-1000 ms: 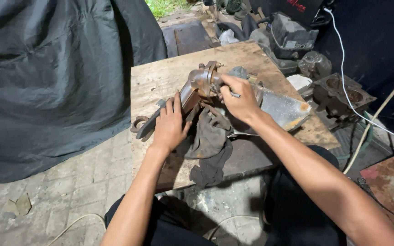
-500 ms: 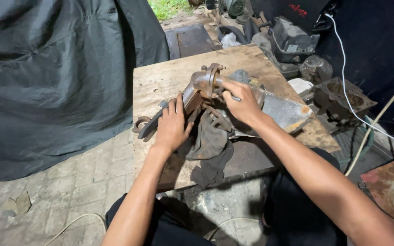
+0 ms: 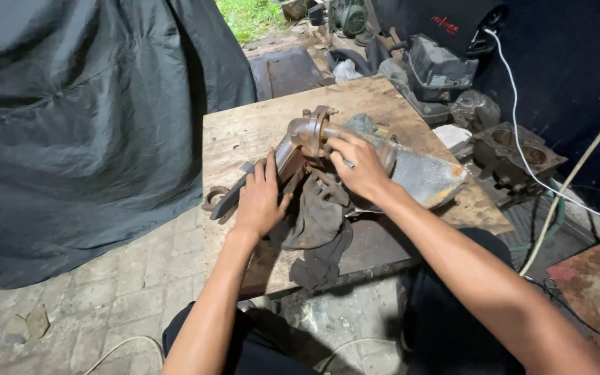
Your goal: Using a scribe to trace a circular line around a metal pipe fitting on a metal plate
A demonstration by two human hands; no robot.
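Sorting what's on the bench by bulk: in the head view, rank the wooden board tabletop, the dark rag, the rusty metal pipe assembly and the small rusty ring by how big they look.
1. Wooden board tabletop, clearly largest.
2. Rusty metal pipe assembly, under both hands.
3. Dark rag; looks close to the assembly, so that order is unsure.
4. Small rusty ring, smallest.

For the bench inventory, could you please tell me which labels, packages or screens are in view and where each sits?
Red lettering mark: on the black cover at the top right, small, red on black.
Pale label: on the dark grey machine housing behind the wooden board, small, rectangular, too blurred to describe further.
No screens or packages show.
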